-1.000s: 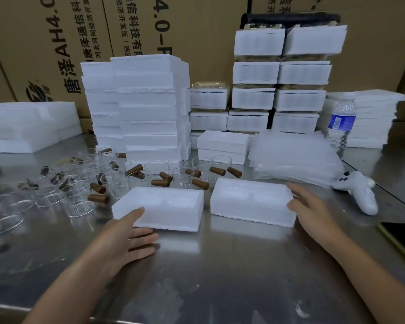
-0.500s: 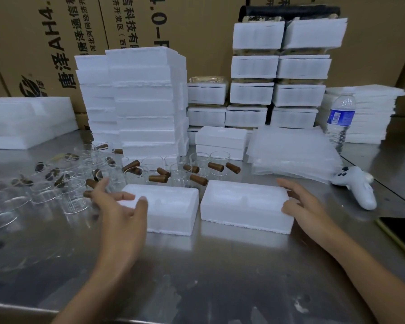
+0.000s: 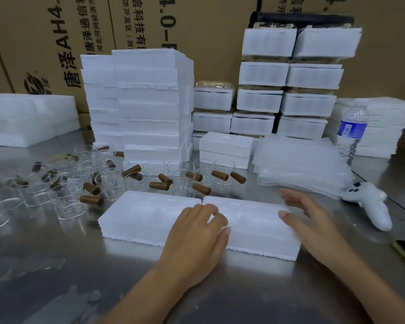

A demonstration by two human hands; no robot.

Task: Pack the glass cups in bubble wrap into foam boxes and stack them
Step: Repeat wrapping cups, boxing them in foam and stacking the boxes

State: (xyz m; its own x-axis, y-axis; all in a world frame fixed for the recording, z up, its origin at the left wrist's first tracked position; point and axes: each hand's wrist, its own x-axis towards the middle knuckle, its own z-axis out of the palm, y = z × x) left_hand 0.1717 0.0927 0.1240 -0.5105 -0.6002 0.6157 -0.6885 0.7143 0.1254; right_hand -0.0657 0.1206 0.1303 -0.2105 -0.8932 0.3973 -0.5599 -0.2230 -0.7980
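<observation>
Steel tabletop [image 3: 56, 265] backed by printed cartons [image 3: 208, 31] at 12 o'clock: two foam boxes [image 3: 145, 216] abut centrally, left hand [image 3: 197, 232] resting bent-fingered on their seam, right hand [image 3: 313, 220] spread at 3 o'clock, glass cups [image 3: 182, 183] at 10 o'clock.

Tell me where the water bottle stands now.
In the head view, the water bottle stands upright at the far right, between the bubble wrap pile and a stack of foam sheets.

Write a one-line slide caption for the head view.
Left hand rests where two foam boxes meet on the steel table; right hand open at their right end; glass cups behind.
</observation>
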